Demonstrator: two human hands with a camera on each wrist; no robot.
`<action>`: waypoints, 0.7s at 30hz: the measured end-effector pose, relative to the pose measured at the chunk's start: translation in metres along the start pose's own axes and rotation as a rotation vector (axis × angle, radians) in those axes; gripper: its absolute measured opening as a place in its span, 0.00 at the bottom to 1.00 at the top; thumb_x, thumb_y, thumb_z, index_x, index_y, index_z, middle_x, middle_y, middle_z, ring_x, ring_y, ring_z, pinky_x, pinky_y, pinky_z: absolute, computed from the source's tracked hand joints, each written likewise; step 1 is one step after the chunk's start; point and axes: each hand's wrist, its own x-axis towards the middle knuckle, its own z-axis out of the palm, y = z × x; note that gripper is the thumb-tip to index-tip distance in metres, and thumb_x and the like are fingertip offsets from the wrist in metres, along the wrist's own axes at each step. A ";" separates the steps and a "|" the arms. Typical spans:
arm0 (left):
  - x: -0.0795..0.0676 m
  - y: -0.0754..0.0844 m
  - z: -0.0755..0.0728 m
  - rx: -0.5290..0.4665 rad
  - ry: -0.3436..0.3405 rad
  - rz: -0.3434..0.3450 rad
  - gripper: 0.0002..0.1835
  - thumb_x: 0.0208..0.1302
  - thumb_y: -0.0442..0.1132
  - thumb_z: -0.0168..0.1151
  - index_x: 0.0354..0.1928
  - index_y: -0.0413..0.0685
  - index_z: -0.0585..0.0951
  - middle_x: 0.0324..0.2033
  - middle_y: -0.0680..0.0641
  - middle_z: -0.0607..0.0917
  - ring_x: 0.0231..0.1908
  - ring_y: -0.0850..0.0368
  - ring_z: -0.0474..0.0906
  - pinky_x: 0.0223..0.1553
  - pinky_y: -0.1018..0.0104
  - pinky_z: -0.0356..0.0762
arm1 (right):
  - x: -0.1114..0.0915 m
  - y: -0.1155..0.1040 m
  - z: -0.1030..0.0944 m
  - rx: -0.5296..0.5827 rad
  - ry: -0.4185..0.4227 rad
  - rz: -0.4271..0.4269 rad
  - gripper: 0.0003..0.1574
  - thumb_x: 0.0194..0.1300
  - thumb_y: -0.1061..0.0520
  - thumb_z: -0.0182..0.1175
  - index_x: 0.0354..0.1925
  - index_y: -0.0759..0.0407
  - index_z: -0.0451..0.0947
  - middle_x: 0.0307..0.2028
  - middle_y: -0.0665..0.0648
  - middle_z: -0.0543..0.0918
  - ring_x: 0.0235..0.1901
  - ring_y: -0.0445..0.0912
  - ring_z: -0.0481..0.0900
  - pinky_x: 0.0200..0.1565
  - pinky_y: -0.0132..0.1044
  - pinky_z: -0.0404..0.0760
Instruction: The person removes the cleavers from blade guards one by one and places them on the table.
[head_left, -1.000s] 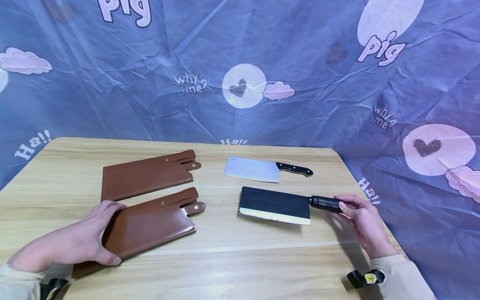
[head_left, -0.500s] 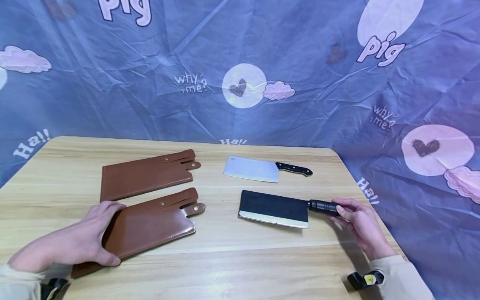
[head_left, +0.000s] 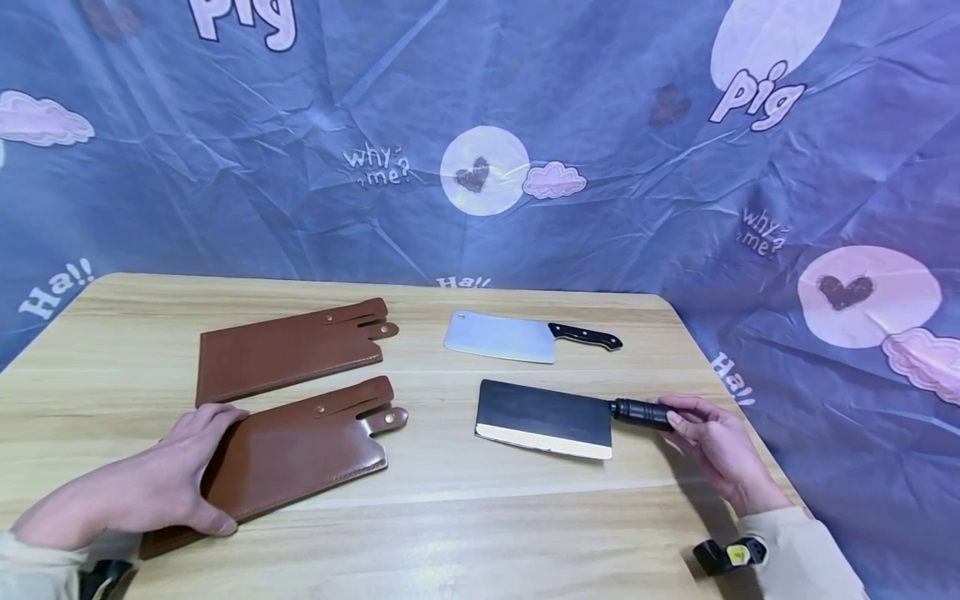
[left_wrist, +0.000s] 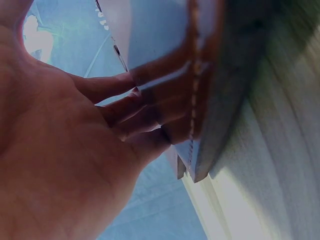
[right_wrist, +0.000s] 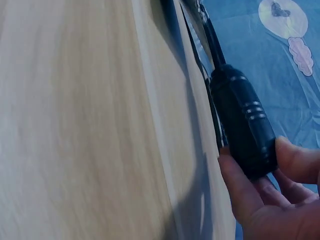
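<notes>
Two brown leather cleaver sheaths lie on the left of the table. My left hand (head_left: 161,479) spans the nearer sheath (head_left: 307,450) close to its left end, thumb along the near edge and fingers at the far edge. In the left wrist view the fingers (left_wrist: 145,107) touch its shiny face. With thumb and fingers, my right hand (head_left: 720,446) holds the end of the black handle of a dark-bladed cleaver (head_left: 543,417). Its blade points left, pale edge towards me. The right wrist view shows the handle (right_wrist: 245,125) raised off the table.
Behind lies the second sheath (head_left: 292,350), its flap and snap strap pointing right. A silver cleaver (head_left: 500,337) with a black riveted handle rests right of it. The wooden table (head_left: 465,542) ends against a blue printed cloth (head_left: 390,233) at the back and right.
The dark cleaver and my right hand have come slightly down and towards me. My left hand keeps its place on the nearer sheath. The head view has shifted a little.
</notes>
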 end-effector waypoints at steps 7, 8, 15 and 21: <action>-0.001 0.000 0.001 0.010 0.024 0.017 0.61 0.20 0.68 0.71 0.59 0.41 0.60 0.52 0.48 0.61 0.51 0.51 0.58 0.42 0.63 0.64 | -0.001 0.001 -0.003 -0.147 0.014 -0.002 0.16 0.60 0.69 0.54 0.48 0.68 0.74 0.42 0.54 0.73 0.40 0.43 0.77 0.43 0.32 0.74; -0.001 0.000 0.001 0.006 0.025 0.019 0.61 0.20 0.68 0.71 0.59 0.41 0.60 0.52 0.48 0.61 0.51 0.52 0.58 0.42 0.65 0.63 | -0.001 0.001 -0.004 -0.190 0.018 -0.009 0.17 0.60 0.67 0.55 0.49 0.69 0.73 0.42 0.54 0.73 0.39 0.42 0.76 0.43 0.32 0.74; -0.001 0.000 0.003 0.012 0.035 0.021 0.61 0.20 0.69 0.70 0.59 0.41 0.60 0.52 0.49 0.61 0.51 0.52 0.58 0.43 0.67 0.61 | 0.001 0.004 -0.007 -0.678 0.098 -0.116 0.23 0.60 0.60 0.57 0.50 0.75 0.69 0.39 0.50 0.79 0.37 0.37 0.75 0.36 0.26 0.73; -0.002 -0.001 0.004 0.016 0.045 0.022 0.61 0.20 0.69 0.70 0.59 0.42 0.60 0.52 0.49 0.61 0.51 0.52 0.58 0.42 0.68 0.61 | 0.003 -0.001 -0.007 -0.825 0.121 -0.193 0.17 0.58 0.63 0.58 0.44 0.73 0.73 0.36 0.59 0.81 0.36 0.41 0.77 0.35 0.25 0.72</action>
